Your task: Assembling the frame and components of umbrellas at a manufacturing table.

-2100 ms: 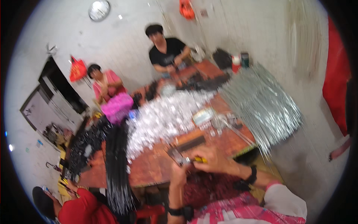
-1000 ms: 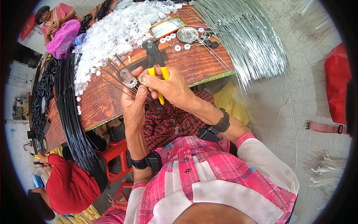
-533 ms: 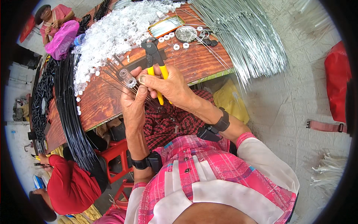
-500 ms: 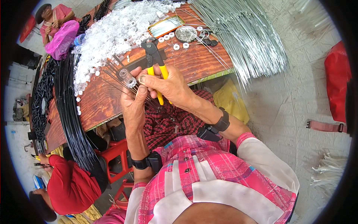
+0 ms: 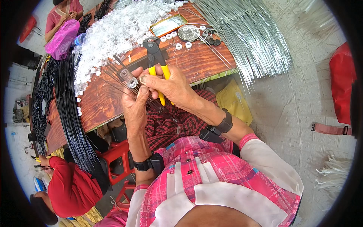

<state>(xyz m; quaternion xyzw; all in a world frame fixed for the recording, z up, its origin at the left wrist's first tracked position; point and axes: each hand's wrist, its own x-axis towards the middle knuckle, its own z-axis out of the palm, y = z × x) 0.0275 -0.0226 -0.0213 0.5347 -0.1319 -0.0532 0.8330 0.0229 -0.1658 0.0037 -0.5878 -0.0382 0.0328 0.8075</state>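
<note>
My left hand (image 5: 133,98) is closed around a bundle of thin dark rods (image 5: 113,73), which fan out up and to the left. A clear plastic cylinder (image 5: 127,77) sits at the top of this hand, among the rods. Close against it, my right hand (image 5: 171,86) grips yellow-handled pliers (image 5: 155,55), their dark jaws pointing away from me. The right thumb and fingertips meet beside the cylinder's near end. Whatever lies between those fingertips is hidden.
A heap of clear plastic pieces (image 5: 109,36) covers much of the wooden table (image 5: 98,109). Silver rods (image 5: 249,38) overhang its right end; black rods (image 5: 70,109) hang at left. An orange-rimmed tray (image 5: 169,25) and round dish (image 5: 188,33) stand behind. A red-sleeved co-worker (image 5: 77,185) sits left.
My hands, the pliers and the cylinder stay almost in place. At the far left, the person in pink has shifted and leaned closer to the table.
</note>
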